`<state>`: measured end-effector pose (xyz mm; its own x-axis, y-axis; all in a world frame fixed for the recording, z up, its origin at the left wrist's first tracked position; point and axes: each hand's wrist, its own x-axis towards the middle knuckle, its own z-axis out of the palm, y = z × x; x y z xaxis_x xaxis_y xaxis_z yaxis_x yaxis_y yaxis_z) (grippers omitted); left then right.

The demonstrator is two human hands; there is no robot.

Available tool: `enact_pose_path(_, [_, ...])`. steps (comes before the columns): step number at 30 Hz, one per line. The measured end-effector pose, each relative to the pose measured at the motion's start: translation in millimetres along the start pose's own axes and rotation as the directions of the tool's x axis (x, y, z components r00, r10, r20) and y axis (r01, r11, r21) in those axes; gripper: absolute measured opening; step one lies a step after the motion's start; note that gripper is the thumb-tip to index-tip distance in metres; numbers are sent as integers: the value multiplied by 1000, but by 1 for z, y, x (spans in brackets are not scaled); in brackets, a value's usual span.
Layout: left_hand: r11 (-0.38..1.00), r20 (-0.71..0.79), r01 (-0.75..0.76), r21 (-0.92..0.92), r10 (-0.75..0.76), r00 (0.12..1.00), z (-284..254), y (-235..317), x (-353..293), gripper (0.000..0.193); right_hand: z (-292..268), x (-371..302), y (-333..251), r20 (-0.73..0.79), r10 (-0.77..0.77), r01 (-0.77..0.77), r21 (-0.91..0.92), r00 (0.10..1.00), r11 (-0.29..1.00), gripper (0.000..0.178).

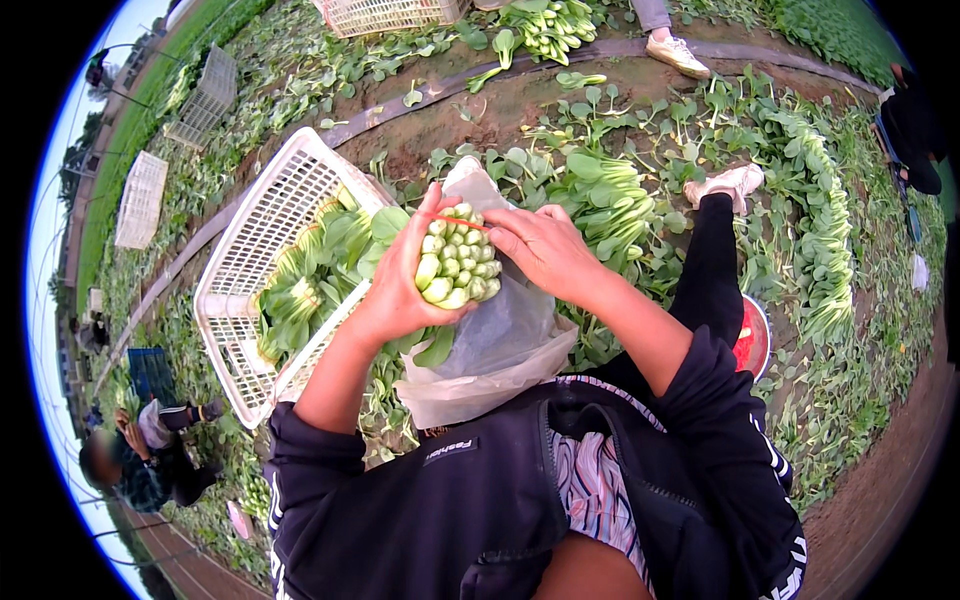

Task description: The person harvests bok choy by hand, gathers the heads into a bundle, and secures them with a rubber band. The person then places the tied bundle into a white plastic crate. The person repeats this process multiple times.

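Left hand (402,285) wrapped round bok choy bunch (460,265), fingers spread to its width, stalk bases up; right hand (545,250) pinching red tie strip (455,222) across bunch. White crate (232,290) left of left fingers, plastic sheet (510,330) below right fingers

Head-worn fisheye view, facing down, close above both hands (402,278) (550,252)

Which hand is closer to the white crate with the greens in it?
The left hand: it grips the bundle of greens just right of the crate. The right hand is across the bundle, farther away.
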<state>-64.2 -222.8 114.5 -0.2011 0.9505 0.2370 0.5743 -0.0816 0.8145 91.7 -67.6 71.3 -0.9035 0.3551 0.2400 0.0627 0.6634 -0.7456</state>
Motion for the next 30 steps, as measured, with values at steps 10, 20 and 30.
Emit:
enact_pose_path(10, [997, -144, 51, -54, -58, 988, 7, -5, -9, 121, 25, -33, -20, 128, 225, -216, 877, 966, 430, 21])
enact_pose_path(20, [984, -172, -9, 179, 40, 984, 12, -2, -16, 124, 20, -45, -79, 11, 202, -119, 838, 979, 532, 12])
enact_pose_path(30, [986, -124, 138, -95, -149, 981, -5, -8, -17, 129, 16, -51, -47, -250, -217, 179, -165, 943, 970, 16])
